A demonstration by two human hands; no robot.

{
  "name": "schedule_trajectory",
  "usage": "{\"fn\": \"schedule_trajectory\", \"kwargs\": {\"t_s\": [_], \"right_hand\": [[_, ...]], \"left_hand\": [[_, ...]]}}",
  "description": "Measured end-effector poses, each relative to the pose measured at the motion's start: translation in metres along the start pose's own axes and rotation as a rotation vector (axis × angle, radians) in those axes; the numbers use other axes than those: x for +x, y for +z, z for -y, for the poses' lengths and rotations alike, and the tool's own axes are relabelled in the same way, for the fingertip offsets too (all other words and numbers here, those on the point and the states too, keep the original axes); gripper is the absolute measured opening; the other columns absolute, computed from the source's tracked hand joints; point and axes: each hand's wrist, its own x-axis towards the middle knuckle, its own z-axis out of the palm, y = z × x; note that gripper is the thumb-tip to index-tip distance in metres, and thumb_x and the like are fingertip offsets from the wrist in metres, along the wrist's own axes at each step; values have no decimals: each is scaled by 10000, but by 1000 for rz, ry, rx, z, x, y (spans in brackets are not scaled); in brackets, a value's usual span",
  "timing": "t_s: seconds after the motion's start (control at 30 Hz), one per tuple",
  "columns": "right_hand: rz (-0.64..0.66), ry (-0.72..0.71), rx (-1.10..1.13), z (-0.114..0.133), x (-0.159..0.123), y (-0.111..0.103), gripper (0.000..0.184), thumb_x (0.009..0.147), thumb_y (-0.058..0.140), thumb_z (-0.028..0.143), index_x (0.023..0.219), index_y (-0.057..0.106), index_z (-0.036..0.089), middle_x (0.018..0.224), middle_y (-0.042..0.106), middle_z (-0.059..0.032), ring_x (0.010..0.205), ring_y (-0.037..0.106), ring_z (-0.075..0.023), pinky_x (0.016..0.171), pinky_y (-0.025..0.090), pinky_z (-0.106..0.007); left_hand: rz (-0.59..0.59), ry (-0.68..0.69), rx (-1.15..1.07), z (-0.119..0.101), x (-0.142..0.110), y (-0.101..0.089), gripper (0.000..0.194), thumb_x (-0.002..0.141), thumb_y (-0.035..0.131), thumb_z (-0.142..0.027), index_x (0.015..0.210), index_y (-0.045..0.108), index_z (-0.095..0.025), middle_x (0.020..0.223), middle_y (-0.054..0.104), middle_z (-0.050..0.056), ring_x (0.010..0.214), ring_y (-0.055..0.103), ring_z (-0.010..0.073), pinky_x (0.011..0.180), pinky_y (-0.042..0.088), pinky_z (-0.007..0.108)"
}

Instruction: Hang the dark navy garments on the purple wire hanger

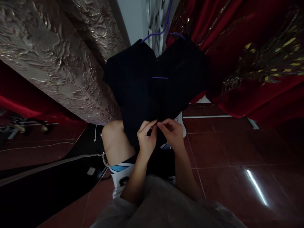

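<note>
Dim light; we looked down on a seated person at work with bare hands. A dark garment (137, 85) hung before the knees from a purple hanger (163, 32), its shoulders spread wide and its lower part reaching down over the lap. A thin stretch of purple showed across the chest, below the neck opening.

Both hands met at the lower front of the garment. We saw the left hand (147, 137) with thumb and forefinger pinched on the dark cloth, and the right hand (174, 134) just beside it, its fingers also nipping the cloth, the tips of the two nearly touching. What small part of the garment lay between them was too dark for us to make out.

Left of the garment we noted a bare knee (116, 137) above shorts (122, 172) with white and blue panels. Beyond stood a fall of crinkled, shiny beige fabric (59, 63); to the right, red cloth (235, 101) with gold decoration (282, 47) hung in folds. At lower left we recorded a black surface (59, 180) with a pale strap (52, 164) running across it. Reddish tiles (218, 152) covered the floor, and a bright streak of light (256, 186) lay on them at the right.
</note>
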Motion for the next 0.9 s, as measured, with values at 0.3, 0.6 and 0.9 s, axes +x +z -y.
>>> {"fn": "schedule_trajectory", "kwargs": {"t_s": [0.3,0.6,0.9], "right_hand": [[61,33,211,60,71,9,338,803,779,472,686,708,162,492,505,36,425,374,-43,420,221,-200],[-49,-129,457,137,127,13,456,820,750,618,728,645,184,605,549,17,440,322,-29,367,154,-182],[16,-278,333,127,111,14,248,914,646,402,797,636,184,548,516,41,417,377,-54,397,224,-206]], "left_hand": [[-17,2,83,22,7,8,91,969,583,-129,968,650,-191,868,588,25,792,578,148,711,469,255],[201,-16,177,54,-1,31,67,962,568,-138,922,599,-182,823,602,20,752,596,150,698,474,262],[138,453,34,-42,140,6,332,1078,486,-380,1372,564,-248,1133,676,76,1033,685,203,911,546,346]]}}
